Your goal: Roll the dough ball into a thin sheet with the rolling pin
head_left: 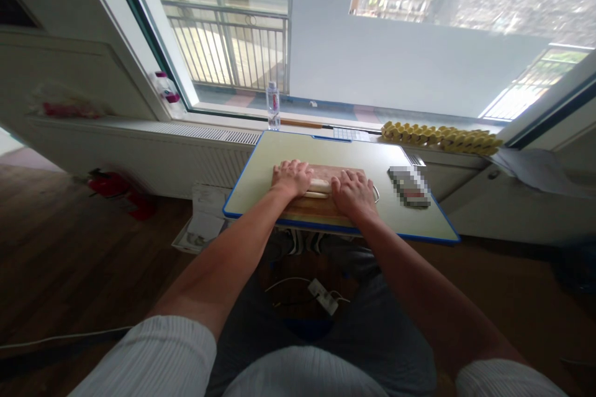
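Observation:
Both my hands rest palm down on a wooden board (321, 211) that lies on a small folding table (288, 146). A pale, smooth roll (320, 186) spans the gap between them; whether it is dough or a rolling pin I cannot tell. My left hand (292, 177) lies over its left end, fingers spread forward. On the other end lies my right hand (354, 192), its fingers also apart and slightly bent. A thinner pale strip (316, 195) shows just on my side of the roll. Under my palms, the roll's ends are hidden.
A phone-like pixelated object (410, 186) lies on the table's right side. Along the windowsill stand a water bottle (273, 107) and yellow egg trays (440, 138). A red fire extinguisher (118, 191) is on the floor at left. A power strip (323, 296) lies below, between my legs.

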Demonstrator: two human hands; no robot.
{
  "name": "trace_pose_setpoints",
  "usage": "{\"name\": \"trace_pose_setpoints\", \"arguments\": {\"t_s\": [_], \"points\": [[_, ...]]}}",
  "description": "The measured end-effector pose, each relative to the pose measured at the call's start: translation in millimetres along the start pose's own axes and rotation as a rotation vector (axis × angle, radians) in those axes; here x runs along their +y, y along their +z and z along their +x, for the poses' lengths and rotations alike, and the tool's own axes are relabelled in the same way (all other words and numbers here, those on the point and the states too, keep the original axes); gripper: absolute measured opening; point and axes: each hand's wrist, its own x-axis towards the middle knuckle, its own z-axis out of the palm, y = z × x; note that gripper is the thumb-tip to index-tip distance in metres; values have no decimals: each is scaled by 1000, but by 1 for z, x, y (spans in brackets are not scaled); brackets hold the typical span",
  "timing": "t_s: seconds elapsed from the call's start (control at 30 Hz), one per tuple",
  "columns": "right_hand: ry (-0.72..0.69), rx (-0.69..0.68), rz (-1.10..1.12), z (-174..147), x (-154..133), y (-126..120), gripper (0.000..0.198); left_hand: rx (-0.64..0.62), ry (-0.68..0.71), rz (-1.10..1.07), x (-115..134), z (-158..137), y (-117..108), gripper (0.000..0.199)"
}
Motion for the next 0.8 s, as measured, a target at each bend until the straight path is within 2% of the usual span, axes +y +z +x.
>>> {"name": "trace_pose_setpoints", "arguments": {"t_s": [0.6,0.8], "points": [[-30,-69,-67,26,4,4,47,-103,-17,-24,-4,29,-2,61],[18,-84,-19,41,6,11,48,-123,-34,-43,-3,38,-5,61]]}}
